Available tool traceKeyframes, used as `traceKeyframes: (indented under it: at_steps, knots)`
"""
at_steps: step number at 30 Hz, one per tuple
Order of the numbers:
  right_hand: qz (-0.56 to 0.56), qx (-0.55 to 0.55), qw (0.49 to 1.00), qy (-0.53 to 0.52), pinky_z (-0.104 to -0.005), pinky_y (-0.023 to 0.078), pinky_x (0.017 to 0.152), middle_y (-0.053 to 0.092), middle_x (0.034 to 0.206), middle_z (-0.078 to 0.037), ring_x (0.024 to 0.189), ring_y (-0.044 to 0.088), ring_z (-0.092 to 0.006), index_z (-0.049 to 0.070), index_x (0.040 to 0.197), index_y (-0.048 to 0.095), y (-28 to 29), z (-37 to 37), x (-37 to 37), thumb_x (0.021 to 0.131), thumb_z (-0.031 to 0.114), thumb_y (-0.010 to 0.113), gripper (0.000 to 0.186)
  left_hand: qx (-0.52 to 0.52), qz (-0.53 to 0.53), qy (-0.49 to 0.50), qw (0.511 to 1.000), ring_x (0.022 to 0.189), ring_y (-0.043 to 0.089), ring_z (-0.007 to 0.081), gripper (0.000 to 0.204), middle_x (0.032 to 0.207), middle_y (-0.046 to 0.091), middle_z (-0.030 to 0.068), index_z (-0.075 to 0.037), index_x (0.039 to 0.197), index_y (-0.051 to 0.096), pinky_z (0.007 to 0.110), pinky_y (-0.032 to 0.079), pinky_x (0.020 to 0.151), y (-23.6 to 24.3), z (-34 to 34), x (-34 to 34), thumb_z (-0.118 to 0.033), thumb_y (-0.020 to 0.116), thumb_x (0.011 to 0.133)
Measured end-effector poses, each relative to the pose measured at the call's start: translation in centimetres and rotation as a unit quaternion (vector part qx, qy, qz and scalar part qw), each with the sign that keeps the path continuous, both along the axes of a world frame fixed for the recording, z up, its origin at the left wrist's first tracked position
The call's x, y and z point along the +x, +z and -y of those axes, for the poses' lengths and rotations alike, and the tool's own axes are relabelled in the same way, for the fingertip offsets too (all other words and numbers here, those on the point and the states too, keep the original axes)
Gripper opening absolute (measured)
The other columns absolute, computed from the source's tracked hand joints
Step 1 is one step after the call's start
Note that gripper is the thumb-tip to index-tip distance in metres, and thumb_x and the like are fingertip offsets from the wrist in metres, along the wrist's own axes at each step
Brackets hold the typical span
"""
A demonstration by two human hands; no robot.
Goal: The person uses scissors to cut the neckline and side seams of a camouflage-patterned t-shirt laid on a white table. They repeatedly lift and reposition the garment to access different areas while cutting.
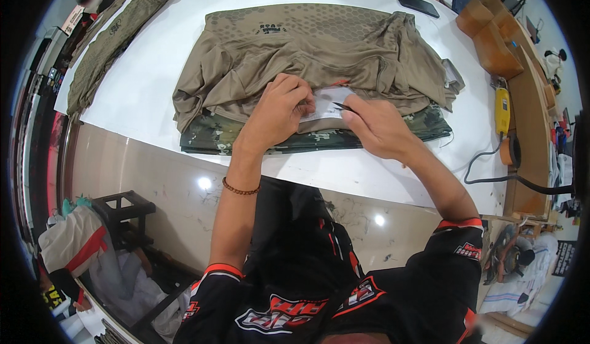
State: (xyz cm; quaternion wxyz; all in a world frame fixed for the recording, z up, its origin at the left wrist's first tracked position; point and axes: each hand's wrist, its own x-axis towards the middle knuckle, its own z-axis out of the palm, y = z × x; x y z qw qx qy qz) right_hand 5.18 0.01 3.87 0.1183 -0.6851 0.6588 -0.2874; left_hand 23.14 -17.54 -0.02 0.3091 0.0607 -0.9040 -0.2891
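Note:
An olive-tan shirt (313,49) with a hexagon print lies bunched on folded green camouflage fabric (227,134) at the middle of the table. A white label or patch (326,105) shows at its lower part. My left hand (279,104) has curled fingers gripping the fabric at the label's left edge; its fingertips are partly hidden. In my closed right hand (372,126) is a small black pointed tool (341,106), its tip over the white label. I cannot make out exactly what kind of tool it is.
The white table (135,80) bears an olive garment (117,43) at far left, a black phone (416,5) at back right, cardboard boxes (491,37) and a yellow device (502,107) with a cable at right. Clothing lies on a black rack (126,206) at lower left.

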Motion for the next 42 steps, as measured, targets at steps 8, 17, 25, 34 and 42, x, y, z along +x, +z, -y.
traceKeyframes:
  at_steps: [8,17,25,34,42]
  knots:
    - [-0.156,0.117,0.981,-0.003,-0.052,0.052,0.064,0.068,0.073,-0.02,0.072,0.068,-0.0422,0.004,0.102,0.061,0.5,2.4,1.5,0.102,0.041,0.052,0.038,0.016,-0.012,0.008,1.0,0.094,0.055,0.0328,0.02,0.093,0.062,0.0099,-0.002,0.09,0.058,0.04,0.046,0.083,0.0,0.0,0.1,0.012,0.066,0.078]
    - [-0.18,0.148,0.972,-0.015,-0.0513,0.053,0.061,0.069,0.074,-0.018,0.068,0.069,-0.0399,0.005,0.102,0.064,0.6,2.7,2.1,0.104,0.041,0.047,0.04,0.006,-0.019,0.014,1.0,0.09,0.055,0.0332,0.021,0.093,0.061,0.0102,-0.002,0.09,0.058,0.041,0.045,0.081,0.1,-0.3,0.0,0.012,0.065,0.078]
    - [-0.184,0.127,0.975,-0.013,-0.0515,0.052,0.061,0.07,0.074,-0.016,0.069,0.069,-0.0384,0.007,0.098,0.065,0.3,2.9,1.9,0.104,0.042,0.047,0.04,0.039,-0.062,0.04,0.997,0.095,0.06,0.0316,0.02,0.098,0.064,0.0113,-0.003,0.093,0.058,0.038,0.049,0.081,0.3,-0.3,0.3,0.012,0.064,0.08]
    - [-0.015,-0.032,0.991,-0.125,-0.0427,0.05,0.056,0.068,0.071,-0.014,0.064,0.068,-0.0327,0.005,0.101,0.065,-1.2,1.8,2.2,0.097,0.034,0.063,0.03,0.145,-0.167,0.435,0.873,0.088,0.064,0.0185,0.023,0.095,0.063,0.0086,0.001,0.111,0.053,0.029,0.052,0.087,0.3,0.7,20.1,0.014,0.046,0.093]
    - [0.177,-0.199,0.958,-0.107,-0.0287,0.042,0.055,0.057,0.066,-0.004,0.056,0.051,-0.0116,0.003,0.097,0.062,-1.9,2.1,2.4,0.101,0.024,0.062,0.021,0.139,-0.224,0.445,0.856,0.085,0.066,0.0129,0.013,0.094,0.071,0.0069,0.001,0.104,0.071,0.026,0.053,0.077,5.5,-2.0,16.3,-0.002,0.072,0.092]
